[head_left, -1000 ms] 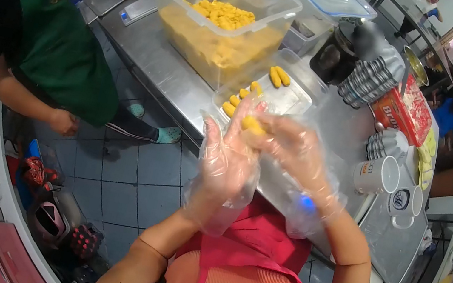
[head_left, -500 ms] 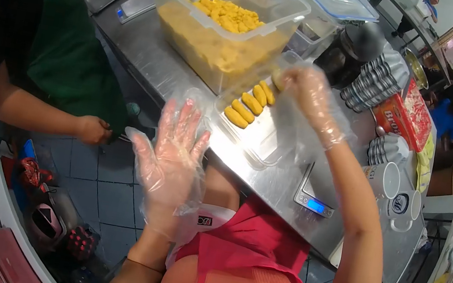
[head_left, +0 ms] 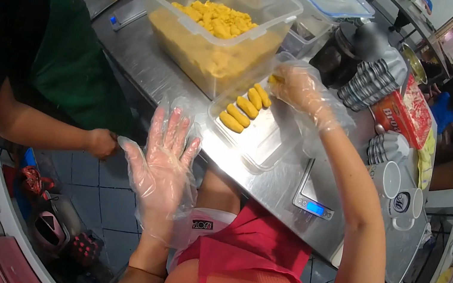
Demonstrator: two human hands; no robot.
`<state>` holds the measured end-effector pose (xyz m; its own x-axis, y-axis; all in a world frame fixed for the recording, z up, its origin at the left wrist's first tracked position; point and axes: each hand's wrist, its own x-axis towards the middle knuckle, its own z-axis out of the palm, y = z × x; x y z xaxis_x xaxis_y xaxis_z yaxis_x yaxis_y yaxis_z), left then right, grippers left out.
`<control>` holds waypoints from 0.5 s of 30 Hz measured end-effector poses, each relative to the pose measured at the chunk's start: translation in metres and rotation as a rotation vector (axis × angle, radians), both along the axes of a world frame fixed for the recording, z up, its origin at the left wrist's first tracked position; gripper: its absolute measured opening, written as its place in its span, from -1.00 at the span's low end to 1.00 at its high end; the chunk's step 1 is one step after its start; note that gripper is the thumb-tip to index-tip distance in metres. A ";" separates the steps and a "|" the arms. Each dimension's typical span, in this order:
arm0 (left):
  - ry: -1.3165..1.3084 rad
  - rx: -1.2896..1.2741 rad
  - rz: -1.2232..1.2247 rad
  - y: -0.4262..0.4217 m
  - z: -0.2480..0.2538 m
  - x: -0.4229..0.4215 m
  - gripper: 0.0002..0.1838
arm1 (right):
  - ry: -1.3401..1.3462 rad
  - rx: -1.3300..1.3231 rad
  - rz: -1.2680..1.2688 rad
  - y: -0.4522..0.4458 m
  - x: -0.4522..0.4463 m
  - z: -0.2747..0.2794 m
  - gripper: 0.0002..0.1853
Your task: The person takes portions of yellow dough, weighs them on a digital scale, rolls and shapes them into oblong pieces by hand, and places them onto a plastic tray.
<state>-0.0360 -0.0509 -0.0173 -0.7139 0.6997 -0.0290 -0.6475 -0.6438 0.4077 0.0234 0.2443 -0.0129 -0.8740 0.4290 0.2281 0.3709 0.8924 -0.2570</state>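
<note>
My left hand (head_left: 165, 161), in a clear plastic glove, is open and palm up in front of the table edge, with nothing on it. My right hand (head_left: 301, 90), gloved too, reaches over the far end of a shallow clear plastic tray (head_left: 262, 163). Its fingers are closed on a yellow dough roll (head_left: 275, 80), mostly hidden by them. Several yellow dough rolls (head_left: 239, 113) lie side by side in that tray. Just behind it stands a large clear tub (head_left: 182, 49) with crumbly yellow dough (head_left: 216, 18) inside.
A small digital scale (head_left: 315, 208) lies on the steel table (head_left: 233, 174), right of the tray. Two white mugs (head_left: 405, 204), stacked fluted tins (head_left: 374, 76), a red box (head_left: 394, 118) and a dark jar (head_left: 334, 54) crowd the right. A co-worker in a green apron (head_left: 75, 54) stands left.
My right hand has moved slightly left and down to the end of the roll row. My left hand stays open, a little lower. The co-worker's upper hand has shifted slightly left.
</note>
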 end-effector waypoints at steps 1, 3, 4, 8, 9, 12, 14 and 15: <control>-0.001 -0.002 0.001 0.000 -0.001 0.000 -0.09 | 0.093 0.001 0.016 -0.013 0.006 0.005 -0.82; -0.016 0.010 -0.006 0.002 0.000 0.000 -0.09 | 0.154 -0.034 0.045 -0.035 0.013 0.010 -0.83; -0.022 0.014 -0.012 0.002 0.001 0.000 -0.10 | 0.123 -0.070 0.056 -0.047 0.013 0.011 -0.83; 0.005 0.017 -0.026 0.004 0.003 0.002 -0.10 | 0.143 0.005 0.069 -0.034 0.012 -0.017 -0.92; 0.007 0.010 -0.018 0.003 0.004 0.003 -0.10 | 0.128 0.017 0.062 -0.029 0.014 -0.019 -0.93; 0.014 -0.016 -0.003 0.001 0.003 0.002 -0.09 | 0.097 -0.155 0.075 -0.035 0.024 0.012 -0.96; 0.007 -0.024 -0.006 0.001 0.000 0.002 -0.08 | 0.069 -0.184 0.073 -0.037 0.026 0.016 -0.91; -0.002 -0.021 -0.011 0.002 -0.001 0.003 -0.08 | 0.051 -0.145 0.092 -0.037 0.024 0.007 -0.91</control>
